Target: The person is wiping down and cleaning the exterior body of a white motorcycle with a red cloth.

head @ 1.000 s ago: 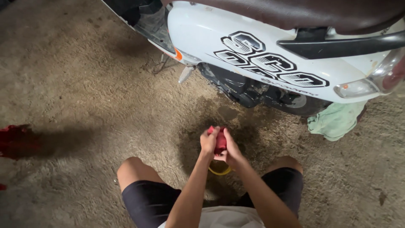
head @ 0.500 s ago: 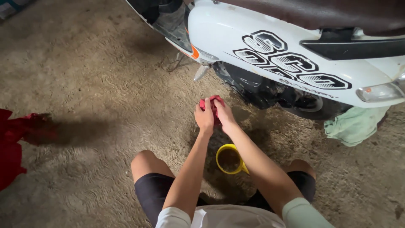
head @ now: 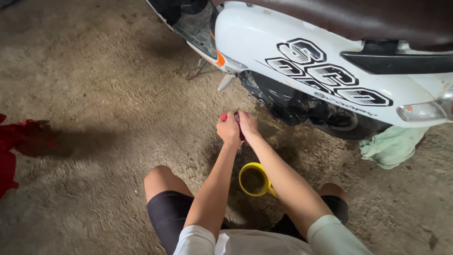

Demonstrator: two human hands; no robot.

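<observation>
Fingers (head: 231,126) around crumpled red cloth (head: 224,116)

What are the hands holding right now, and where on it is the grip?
Both hands, left hand and right hand, squeeze a small red cloth bunched between them. Only its top edge shows, so the exact grip cannot be told.

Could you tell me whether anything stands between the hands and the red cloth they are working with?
Nothing visible does. The left hand and right hand press directly on the red cloth, bunched between them above the stained floor; the yellow cup stands apart, nearer the knees.
</observation>
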